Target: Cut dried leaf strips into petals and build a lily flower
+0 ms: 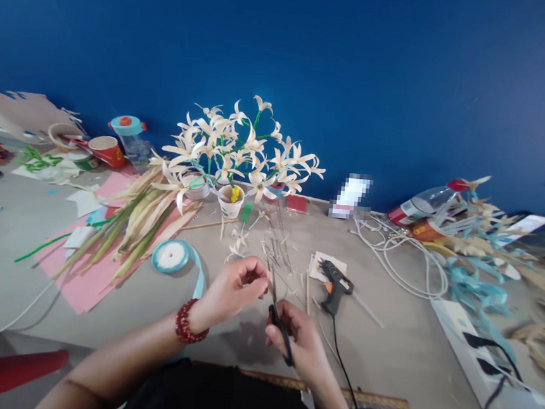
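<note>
My right hand (296, 337) grips a pair of black-handled scissors (281, 334), whose blades point up and away from me. Just left of the blades, my left hand (239, 287) has its thumb and fingers pinched together; whatever lies between them is too small to make out. A beaded red bracelet (184, 321) circles the left wrist. Beyond my hands, white handmade flowers (227, 143) on green stems stand in cups, among them a white paper cup (230, 206). Thin wire stems (275, 252) lie scattered in front of the flowers.
Left are a light blue ribbon roll (170, 256) and dried corn husks (136, 231) on pink paper (84, 287). Right are a black glue gun (339, 290) with its cord, a coiled white cable (404, 280), a plastic bottle (425, 204) and a power strip (461, 339). A blue wall rises behind.
</note>
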The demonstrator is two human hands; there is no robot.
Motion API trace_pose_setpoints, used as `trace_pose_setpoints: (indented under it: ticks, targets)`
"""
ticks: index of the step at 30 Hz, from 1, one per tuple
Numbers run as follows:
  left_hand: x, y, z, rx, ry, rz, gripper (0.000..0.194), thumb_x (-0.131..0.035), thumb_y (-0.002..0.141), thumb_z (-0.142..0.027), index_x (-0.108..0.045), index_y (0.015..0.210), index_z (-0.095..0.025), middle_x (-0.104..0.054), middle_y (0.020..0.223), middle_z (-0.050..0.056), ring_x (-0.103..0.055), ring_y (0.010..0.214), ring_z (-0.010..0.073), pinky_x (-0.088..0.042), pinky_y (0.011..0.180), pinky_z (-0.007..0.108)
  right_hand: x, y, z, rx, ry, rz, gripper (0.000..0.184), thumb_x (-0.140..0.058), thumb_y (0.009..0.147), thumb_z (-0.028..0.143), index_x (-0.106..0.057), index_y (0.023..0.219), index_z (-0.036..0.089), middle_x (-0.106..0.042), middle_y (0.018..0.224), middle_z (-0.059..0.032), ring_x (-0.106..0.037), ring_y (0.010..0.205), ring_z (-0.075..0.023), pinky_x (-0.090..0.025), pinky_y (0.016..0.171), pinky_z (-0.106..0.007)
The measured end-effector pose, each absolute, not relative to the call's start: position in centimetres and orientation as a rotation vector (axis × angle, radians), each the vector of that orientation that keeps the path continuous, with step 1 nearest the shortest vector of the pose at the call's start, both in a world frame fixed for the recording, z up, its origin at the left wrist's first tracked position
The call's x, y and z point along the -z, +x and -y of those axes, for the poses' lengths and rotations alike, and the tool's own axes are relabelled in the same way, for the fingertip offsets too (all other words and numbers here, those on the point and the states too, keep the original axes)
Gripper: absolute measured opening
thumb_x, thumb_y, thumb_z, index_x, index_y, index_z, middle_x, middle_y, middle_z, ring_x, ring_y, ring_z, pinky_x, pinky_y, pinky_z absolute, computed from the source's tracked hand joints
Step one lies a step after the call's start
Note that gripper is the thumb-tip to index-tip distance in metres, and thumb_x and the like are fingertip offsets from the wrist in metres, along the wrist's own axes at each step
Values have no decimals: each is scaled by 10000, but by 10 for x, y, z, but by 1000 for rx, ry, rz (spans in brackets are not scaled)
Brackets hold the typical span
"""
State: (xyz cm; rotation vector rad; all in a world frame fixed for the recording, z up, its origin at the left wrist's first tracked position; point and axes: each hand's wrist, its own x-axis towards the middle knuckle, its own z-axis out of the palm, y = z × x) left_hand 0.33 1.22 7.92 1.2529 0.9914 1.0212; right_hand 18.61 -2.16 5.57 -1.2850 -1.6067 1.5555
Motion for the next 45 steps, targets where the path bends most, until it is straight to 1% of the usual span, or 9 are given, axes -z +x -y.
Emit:
trace_pose_setpoints:
  ticks: [7, 12, 15, 20, 24, 30, 34, 41, 45]
  targets:
    - [-75, 2, -13, -974, 1318, -1063, 87, -533, 845, -179, -554, 763, -163, -562, 670, -21, -513, 618, 102, -412, 580, 211, -55, 185, 23, -1534, -1345, 1595, 444, -667, 742, 599, -454, 683, 214, -536, 565, 22, -508, 513, -135, -336, 501, -244]
    - [-78, 0, -14, -939, 1348, -1072, 103, -532, 849, -192, -551, 752, -164, -569, 671, -15, -518, 629, 108, -417, 587, 216, -56, 184, 23, -1571, -1390, 1538, 422, -687, 741, 545, -428, 658, 222, -504, 506, 47, -469, 461, -114, -305, 472, -230]
    - [-79, -1, -15, -916, 1366, -1082, 112, -536, 851, -203, -548, 747, -162, -577, 677, -9, -523, 634, 110, -419, 590, 219, -56, 183, 22, -1595, -1404, 1495, 425, -701, 728, 531, -418, 645, 225, -494, 488, 53, -466, 448, -110, -306, 465, -225]
    - [-79, -2, -16, -921, 1349, -1065, 123, -537, 858, -219, -543, 748, -162, -579, 677, -8, -532, 636, 113, -422, 595, 222, -54, 183, 22, -1638, -1374, 1463, 442, -696, 721, 556, -410, 642, 228, -505, 475, 49, -491, 442, -118, -331, 462, -221]
    - [-80, -2, -16, -922, 1346, -1044, 129, -537, 860, -216, -542, 743, -162, -585, 674, -9, -531, 629, 110, -420, 599, 221, -54, 184, 23, -1667, -1346, 1456, 456, -692, 714, 584, -412, 638, 233, -500, 455, 50, -462, 416, -113, -349, 449, -223]
    - [-80, -2, -17, -897, 1360, -1034, 142, -555, 857, -239, -545, 738, -161, -601, 677, -5, -532, 626, 111, -411, 586, 217, -54, 186, 24, -1650, -1377, 1444, 475, -706, 702, 579, -387, 612, 240, -483, 434, 56, -462, 402, -115, -354, 437, -222]
    - [-80, -3, -18, -891, 1364, -1021, 125, -560, 843, -221, -549, 734, -159, -599, 672, -7, -536, 618, 111, -415, 587, 218, -51, 187, 24, -1621, -1386, 1436, 485, -718, 691, 576, -379, 605, 240, -460, 437, 67, -473, 396, -114, -362, 434, -220]
    - [-79, -5, -20, -873, 1333, -981, 92, -562, 823, -191, -554, 739, -157, -601, 677, -7, -543, 615, 107, -426, 594, 214, -54, 188, 23, -1564, -1399, 1492, 487, -726, 701, 547, -372, 579, 235, -449, 433, 72, -468, 371, -106, -327, 411, -210]
    - [-80, -6, -20, -859, 1312, -967, 112, -568, 826, -220, -541, 734, -161, -604, 671, -6, -556, 611, 112, -434, 598, 217, -53, 190, 24, -1581, -1400, 1485, 484, -734, 695, 535, -378, 567, 234, -471, 408, 64, -449, 353, -104, -314, 407, -215]
